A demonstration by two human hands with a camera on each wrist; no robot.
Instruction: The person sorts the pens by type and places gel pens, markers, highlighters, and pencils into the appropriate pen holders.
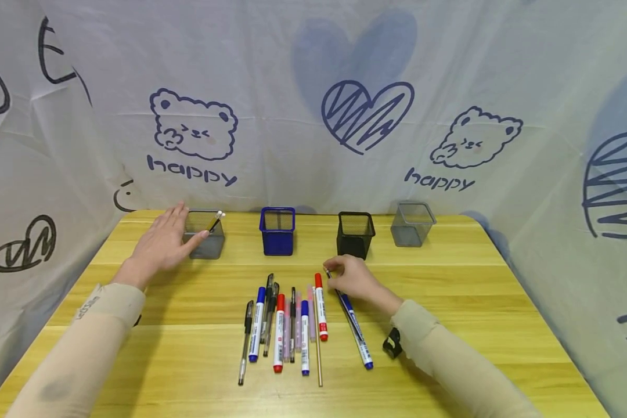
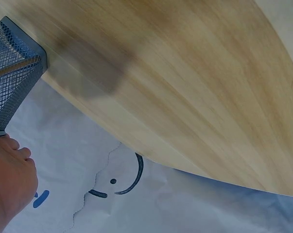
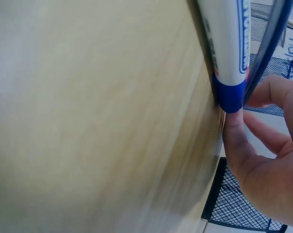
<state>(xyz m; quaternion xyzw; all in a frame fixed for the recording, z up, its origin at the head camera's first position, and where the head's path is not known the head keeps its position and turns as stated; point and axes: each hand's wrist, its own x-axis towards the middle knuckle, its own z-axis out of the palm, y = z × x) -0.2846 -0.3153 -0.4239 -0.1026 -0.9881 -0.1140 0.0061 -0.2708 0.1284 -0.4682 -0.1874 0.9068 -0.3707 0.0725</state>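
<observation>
My left hand [image 1: 162,239] holds the corner of a grey mesh pen holder [image 1: 207,248], with the thumb across its front and the fingers along its far left side. Two pencils [image 1: 216,220], one gold and one black, lean inside that holder. My right hand [image 1: 356,278] pinches the far end of a slim dark pencil [image 3: 271,41] between thumb and fingers. Along this pencil lies a white marker with blue ends [image 1: 359,337]. In the right wrist view the marker's blue end [image 3: 231,97] almost hides the fingertips.
Along the table's back edge stand a blue mesh holder [image 1: 277,238], a black one [image 1: 354,241] and another grey one [image 1: 410,232]. Several markers, pens and a gold pencil [image 1: 320,366] lie in the middle. A small black object [image 1: 392,343] is beside the right sleeve.
</observation>
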